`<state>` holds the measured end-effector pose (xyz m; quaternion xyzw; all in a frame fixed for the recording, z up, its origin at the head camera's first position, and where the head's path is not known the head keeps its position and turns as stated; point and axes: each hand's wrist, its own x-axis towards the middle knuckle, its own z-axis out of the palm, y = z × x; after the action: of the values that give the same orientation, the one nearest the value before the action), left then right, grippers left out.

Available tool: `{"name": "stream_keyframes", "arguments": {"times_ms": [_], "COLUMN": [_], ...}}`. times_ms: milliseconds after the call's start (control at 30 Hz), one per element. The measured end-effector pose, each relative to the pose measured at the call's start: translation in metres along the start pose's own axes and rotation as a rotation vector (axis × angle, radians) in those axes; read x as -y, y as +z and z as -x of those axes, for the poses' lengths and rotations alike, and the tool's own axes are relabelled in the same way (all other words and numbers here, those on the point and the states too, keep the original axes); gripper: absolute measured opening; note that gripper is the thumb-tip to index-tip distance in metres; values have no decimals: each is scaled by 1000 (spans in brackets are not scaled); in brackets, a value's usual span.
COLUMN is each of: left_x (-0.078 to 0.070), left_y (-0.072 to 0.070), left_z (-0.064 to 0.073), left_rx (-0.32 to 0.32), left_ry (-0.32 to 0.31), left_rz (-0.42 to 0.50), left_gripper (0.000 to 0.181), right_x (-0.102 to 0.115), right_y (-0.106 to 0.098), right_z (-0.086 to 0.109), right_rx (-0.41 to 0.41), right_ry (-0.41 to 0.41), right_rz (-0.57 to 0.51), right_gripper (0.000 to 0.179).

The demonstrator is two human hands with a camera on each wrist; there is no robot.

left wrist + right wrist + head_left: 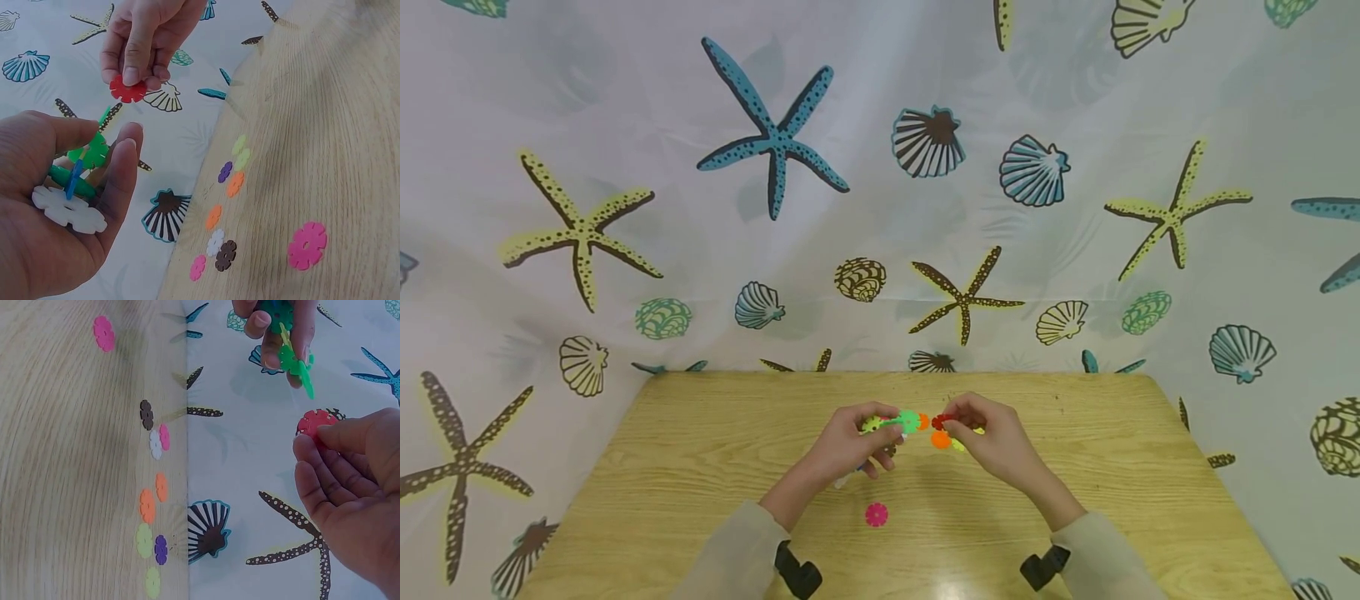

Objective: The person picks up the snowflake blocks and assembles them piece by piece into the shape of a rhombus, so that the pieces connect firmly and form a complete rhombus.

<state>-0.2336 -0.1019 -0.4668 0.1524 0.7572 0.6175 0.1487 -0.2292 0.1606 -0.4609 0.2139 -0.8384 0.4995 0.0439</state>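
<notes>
My left hand (850, 435) grips a cluster of notched plastic snowflake discs slotted together. A white disc (69, 211), a blue disc (73, 181) and a bright green disc (908, 422) show in it, and the fingers hide part of the rest. Facing it across a small gap, my right hand (992, 432) pinches a single red snowflake disc (312, 422) between thumb and fingers. In the left wrist view the red disc stands upright, apart from the cluster. Both hands are raised over the far half of the table.
On the wooden table (700, 508) lies a pink disc (876, 514) nearer my body. Farther back lie several more loose discs, among them a brown one (146, 415), an orange one (147, 506) and a purple one (161, 550). A shell-and-starfish cloth (865, 208) hangs behind the table.
</notes>
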Motion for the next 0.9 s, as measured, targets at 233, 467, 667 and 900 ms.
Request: {"name": "stream_keyframes", "arguments": {"times_ms": [233, 467, 667, 900], "left_x": [-1, -1, -3, -3], "left_y": [3, 4, 5, 5], "left_z": [-1, -2, -1, 0], "left_rx": [2, 9, 14, 33], "left_ry": [-5, 5, 4, 28], "left_rz": [-7, -21, -25, -13], "left_gripper": [40, 40, 39, 33], "right_x": [2, 5, 5, 8], "right_y": [3, 6, 10, 15], "right_z": [-4, -6, -7, -6], "right_rx": [6, 15, 7, -24], "right_ry": [0, -3, -33, -100], "right_rz": [0, 7, 11, 40], "right_gripper": [7, 7, 5, 6]}}
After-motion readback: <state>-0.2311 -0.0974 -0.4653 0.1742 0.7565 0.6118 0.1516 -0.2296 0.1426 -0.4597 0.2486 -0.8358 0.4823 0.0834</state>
